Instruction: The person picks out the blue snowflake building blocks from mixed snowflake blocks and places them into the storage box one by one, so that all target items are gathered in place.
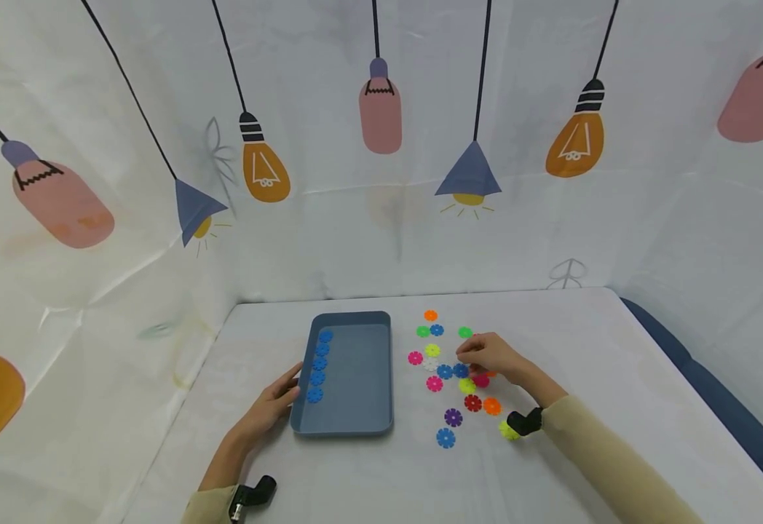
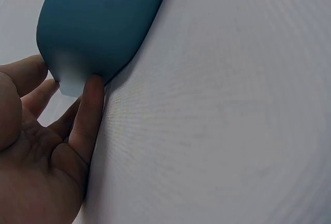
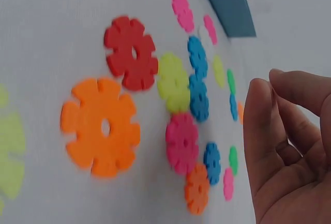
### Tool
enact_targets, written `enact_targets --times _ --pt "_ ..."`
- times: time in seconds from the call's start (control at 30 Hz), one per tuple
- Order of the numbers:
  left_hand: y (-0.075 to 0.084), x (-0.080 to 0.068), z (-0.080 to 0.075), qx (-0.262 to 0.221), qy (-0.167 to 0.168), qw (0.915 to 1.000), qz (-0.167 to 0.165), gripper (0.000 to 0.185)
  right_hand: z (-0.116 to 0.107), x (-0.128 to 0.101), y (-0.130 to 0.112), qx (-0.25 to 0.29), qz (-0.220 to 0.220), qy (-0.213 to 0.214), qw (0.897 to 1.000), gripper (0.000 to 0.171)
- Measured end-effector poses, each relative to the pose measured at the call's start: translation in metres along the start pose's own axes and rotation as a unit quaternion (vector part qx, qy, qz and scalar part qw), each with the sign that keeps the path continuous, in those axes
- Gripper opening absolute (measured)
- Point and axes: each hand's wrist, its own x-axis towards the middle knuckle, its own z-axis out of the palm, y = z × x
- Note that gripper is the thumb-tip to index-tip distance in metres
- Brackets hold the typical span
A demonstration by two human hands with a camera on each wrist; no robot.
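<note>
a white cloth printed with hanging light bulbs [image 1: 381, 109] encloses a white-covered table [image 1: 591, 342] on three sides. a shallow rectangular blue plastic tray [image 1: 355, 378] sits in the lower centre of the head view; five blue snowflake-shaped plastic discs [image 1: 319, 364] lie in a column along its left inner edge. to its right, a loose scatter of multicoloured snowflake-shaped plastic discs [image 1: 453, 371] covers the table.

the left hand [image 1: 277, 404] rests against the near left corner of the tray, fingers straight, fingertips [image 2: 92, 87] touching the outer wall, steadying it. the right hand [image 1: 489, 354] hovers over the scatter, fingers loosely curled, thumb and forefinger close together. the right wrist view shows nothing between them.

judged step: selection of the next blue disc. two blue discs [image 1: 452, 371] lie side by side just left of the right fingertips; another blue disc [image 1: 445, 437] lies apart at the lower edge of the scatter.

the next move calls for a fine pinch on one thin disc without dragging the neighbours that touch it, then a short carry leftward over the tray rim.
</note>
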Motion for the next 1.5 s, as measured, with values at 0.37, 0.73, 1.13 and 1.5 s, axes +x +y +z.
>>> enact_targets --times 0.37,0.73,1.13,1.5 --pt "0.000 0.000 -0.002 0.004 -0.005 1.0000 0.002 0.059 -0.017 -0.002 0.024 -0.009 0.025 0.056 0.998 0.030" --pt "0.003 0.002 -0.005 -0.007 -0.032 0.9993 0.016 0.058 -0.021 -0.002 0.035 -0.029 0.043 0.100 0.994 0.029" --pt "0.002 0.000 -0.002 -0.005 -0.026 0.9996 0.006 0.058 -0.016 -0.004 0.045 -0.065 0.026 0.119 0.990 0.040" --pt "0.000 -0.001 0.001 -0.012 -0.004 0.9999 -0.001 0.056 -0.011 -0.004 0.040 -0.099 0.017 0.121 0.988 0.040"
